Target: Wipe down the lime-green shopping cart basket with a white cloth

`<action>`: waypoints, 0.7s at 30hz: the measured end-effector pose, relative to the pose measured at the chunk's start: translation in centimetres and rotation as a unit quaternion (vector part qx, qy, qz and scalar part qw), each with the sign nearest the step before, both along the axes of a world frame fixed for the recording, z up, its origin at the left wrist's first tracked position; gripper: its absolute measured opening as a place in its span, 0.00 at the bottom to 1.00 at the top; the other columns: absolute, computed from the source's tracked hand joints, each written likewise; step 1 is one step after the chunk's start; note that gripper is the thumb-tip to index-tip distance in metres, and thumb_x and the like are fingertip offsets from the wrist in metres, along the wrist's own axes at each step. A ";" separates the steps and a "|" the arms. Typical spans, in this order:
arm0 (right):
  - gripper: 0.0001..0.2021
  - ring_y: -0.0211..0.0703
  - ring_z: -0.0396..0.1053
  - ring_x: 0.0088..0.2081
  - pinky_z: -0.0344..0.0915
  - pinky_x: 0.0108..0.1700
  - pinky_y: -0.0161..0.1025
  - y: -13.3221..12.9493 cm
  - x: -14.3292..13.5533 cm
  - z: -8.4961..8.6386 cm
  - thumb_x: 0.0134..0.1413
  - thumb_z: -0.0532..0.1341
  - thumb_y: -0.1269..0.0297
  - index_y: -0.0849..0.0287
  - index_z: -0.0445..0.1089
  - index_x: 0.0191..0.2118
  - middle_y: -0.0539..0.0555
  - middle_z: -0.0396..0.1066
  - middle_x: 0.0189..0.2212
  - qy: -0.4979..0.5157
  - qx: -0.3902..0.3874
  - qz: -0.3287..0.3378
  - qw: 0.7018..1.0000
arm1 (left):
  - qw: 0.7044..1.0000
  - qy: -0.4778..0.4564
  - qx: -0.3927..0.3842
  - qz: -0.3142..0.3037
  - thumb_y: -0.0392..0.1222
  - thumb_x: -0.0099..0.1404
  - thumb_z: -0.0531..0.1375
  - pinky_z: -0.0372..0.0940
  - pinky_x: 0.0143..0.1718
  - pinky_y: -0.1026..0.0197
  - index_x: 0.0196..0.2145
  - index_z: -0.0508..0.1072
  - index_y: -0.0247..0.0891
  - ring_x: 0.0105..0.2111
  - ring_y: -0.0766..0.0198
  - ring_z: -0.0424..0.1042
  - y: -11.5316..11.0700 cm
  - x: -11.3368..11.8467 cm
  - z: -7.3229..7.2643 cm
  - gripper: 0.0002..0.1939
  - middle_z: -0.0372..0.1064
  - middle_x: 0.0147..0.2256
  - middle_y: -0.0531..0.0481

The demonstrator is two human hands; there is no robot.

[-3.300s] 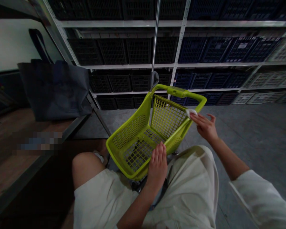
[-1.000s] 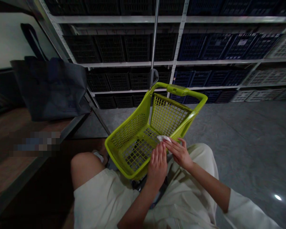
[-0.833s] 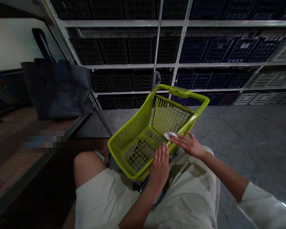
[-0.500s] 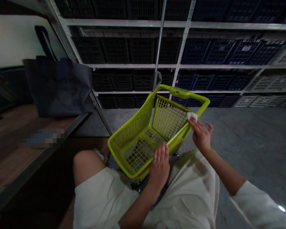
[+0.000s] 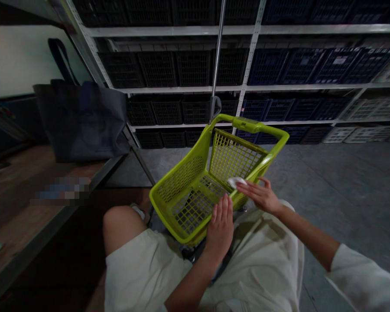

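Observation:
A lime-green plastic shopping cart [image 5: 182, 180] with latticed walls and floor stands between my knees. My left hand [image 5: 220, 227] lies against its near side, fingers stretched straight with the tips at the rim; the thumb is hidden. Pinched under the fingers of my right hand [image 5: 263, 197] is a crumpled white wipe [image 5: 236, 182], pressed at the rim of the same near side. Its exact material cannot be made out. The latticed flap [image 5: 235, 154] below the cart's handle [image 5: 247, 125] is just beyond the wipe.
Shelving with rows of black crates [image 5: 195, 68], blue crates [image 5: 268, 66] and pale crates [image 5: 365, 108] fills the background. A metal pole [image 5: 219, 52] rises from the cart's far corner. Left, a dark tote bag [image 5: 84, 123] sits on a wooden table [image 5: 26, 173] with a metal edge.
My right hand has slid the white wipe along the near rim, from beside the handle down and left toward my left hand. The left hand has stayed on the cart.

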State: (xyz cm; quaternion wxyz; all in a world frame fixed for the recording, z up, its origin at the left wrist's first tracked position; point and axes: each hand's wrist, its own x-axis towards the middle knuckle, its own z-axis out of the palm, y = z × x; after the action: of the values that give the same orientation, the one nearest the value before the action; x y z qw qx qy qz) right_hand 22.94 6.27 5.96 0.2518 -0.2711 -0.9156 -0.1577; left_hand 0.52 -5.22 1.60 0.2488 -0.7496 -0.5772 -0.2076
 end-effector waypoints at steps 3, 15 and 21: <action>0.30 0.47 0.70 0.58 0.42 0.65 0.56 4.2 5.0 2.9 0.60 0.49 0.78 0.47 0.62 0.65 0.55 0.72 0.57 0.040 0.042 -0.132 0.990 | 1.000 0.000 0.003 -0.003 0.38 0.69 0.53 0.59 0.63 0.57 0.69 0.54 0.29 0.65 0.59 0.59 0.1 0.1 0.0 0.32 0.54 0.68 0.43; 0.38 0.50 0.64 0.63 0.51 0.63 0.54 -5.8 -7.3 -1.4 0.57 0.50 0.78 0.49 0.46 0.72 0.58 0.68 0.61 0.112 -0.036 -0.075 0.990 | 1.000 -0.004 0.005 0.015 0.40 0.71 0.51 0.58 0.64 0.55 0.66 0.61 0.31 0.63 0.58 0.62 0.0 0.4 0.6 0.27 0.59 0.66 0.43; 0.35 0.46 0.64 0.63 0.51 0.64 0.54 -4.4 -5.3 -0.8 0.61 0.49 0.76 0.48 0.46 0.72 0.55 0.68 0.61 0.033 -0.031 0.021 0.999 | 1.000 -0.009 -0.002 0.009 0.40 0.71 0.51 0.58 0.64 0.56 0.67 0.58 0.30 0.64 0.58 0.61 -0.1 0.0 0.3 0.29 0.56 0.67 0.43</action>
State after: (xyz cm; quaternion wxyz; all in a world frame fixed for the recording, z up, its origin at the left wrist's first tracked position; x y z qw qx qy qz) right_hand 17.66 1.83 5.16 0.2764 -0.2642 -0.9168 -0.1150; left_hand 0.51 -5.33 1.87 0.2440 -0.7430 -0.5867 -0.2104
